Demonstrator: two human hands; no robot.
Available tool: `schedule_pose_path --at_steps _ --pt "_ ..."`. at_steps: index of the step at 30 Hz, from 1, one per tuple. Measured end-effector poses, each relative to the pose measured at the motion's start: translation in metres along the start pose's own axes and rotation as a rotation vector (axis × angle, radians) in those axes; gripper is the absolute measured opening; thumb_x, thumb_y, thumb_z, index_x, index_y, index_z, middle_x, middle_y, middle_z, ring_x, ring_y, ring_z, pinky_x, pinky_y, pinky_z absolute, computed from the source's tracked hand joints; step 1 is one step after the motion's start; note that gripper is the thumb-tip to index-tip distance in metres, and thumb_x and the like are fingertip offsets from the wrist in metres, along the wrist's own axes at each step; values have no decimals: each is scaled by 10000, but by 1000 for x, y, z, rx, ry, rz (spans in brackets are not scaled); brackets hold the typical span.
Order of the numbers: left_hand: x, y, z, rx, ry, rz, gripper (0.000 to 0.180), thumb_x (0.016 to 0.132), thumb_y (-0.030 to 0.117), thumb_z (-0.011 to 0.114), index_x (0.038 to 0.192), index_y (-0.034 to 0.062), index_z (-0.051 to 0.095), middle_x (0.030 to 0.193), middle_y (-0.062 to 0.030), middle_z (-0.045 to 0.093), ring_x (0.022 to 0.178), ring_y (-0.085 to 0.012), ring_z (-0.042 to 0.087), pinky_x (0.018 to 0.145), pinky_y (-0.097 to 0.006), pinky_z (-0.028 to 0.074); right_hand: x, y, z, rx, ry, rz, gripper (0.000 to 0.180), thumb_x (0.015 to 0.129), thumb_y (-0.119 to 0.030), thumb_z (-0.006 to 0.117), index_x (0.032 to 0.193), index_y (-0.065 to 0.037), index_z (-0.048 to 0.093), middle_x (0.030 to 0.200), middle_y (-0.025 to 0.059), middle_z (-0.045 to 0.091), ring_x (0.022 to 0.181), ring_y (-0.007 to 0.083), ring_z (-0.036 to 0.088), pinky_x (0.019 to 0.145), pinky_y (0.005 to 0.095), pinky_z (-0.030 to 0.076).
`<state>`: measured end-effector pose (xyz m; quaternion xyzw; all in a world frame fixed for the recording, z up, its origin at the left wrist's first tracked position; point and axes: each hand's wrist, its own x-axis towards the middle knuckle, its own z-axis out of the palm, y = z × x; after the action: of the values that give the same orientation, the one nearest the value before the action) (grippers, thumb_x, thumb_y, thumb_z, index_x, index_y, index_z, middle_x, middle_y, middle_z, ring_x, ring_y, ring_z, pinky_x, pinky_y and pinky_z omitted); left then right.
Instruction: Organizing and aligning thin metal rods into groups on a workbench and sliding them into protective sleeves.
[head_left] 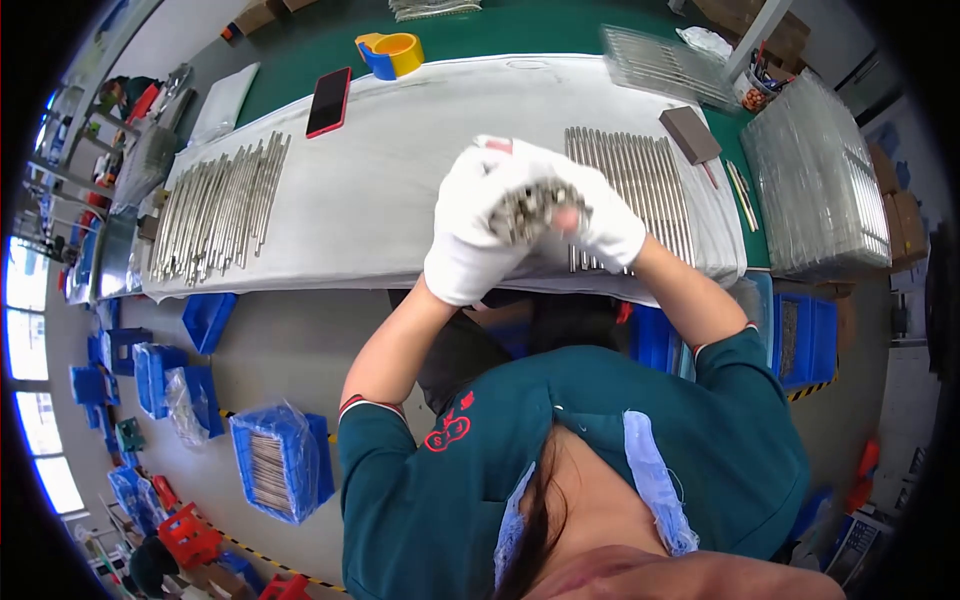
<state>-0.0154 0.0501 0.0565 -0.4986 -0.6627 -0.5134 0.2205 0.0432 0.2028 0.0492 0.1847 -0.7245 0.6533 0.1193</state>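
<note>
A bundle of thin metal rods [522, 214] is held up over the white cloth, its ends turned toward me. White gloves cover both hands, with bare fingertips showing. My left hand [465, 225] wraps round the bundle from the left, and my right hand [608, 222] closes on it from the right. The rods' length is mostly hidden behind the gloves. Beyond my right hand, a neat row of metal rods [640, 185] lies side by side on the cloth. At the far left another, looser row of rods [222, 210] is spread out.
On the white cloth [370, 200] lies a red-edged phone [330, 102]. Behind it is a yellow-and-blue tape roll [392, 56]. A brown block [690, 136] sits at the right, near stacked clear plastic trays [815, 180]. Blue bins [275, 465] stand on the floor.
</note>
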Motion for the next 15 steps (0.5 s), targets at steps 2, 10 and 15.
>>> schedule_pose_path --at_steps 2,10,15 --pt "29 -14 5 -132 132 -219 325 703 75 772 997 72 635 886 -72 637 815 -200 612 723 -284 483 41 20 -13 -7 125 -27 808 829 -712 474 1167 16 567 1045 78 627 959 166 553 870 311 445" --pt "60 -76 -5 -501 87 -722 362 776 136 755 1063 -2 582 963 -50 658 843 -114 608 775 -260 493 70 84 7 56 230 170 577 839 -477 671 1149 1 582 1040 62 639 971 118 546 872 291 445" --pt "31 -75 5 -356 182 -628 514 758 89 752 1190 6 486 1079 -87 616 976 -138 594 852 -288 483 65 75 21 91 240 238 497 833 -447 687 1063 -13 607 989 33 636 941 101 553 842 268 452"
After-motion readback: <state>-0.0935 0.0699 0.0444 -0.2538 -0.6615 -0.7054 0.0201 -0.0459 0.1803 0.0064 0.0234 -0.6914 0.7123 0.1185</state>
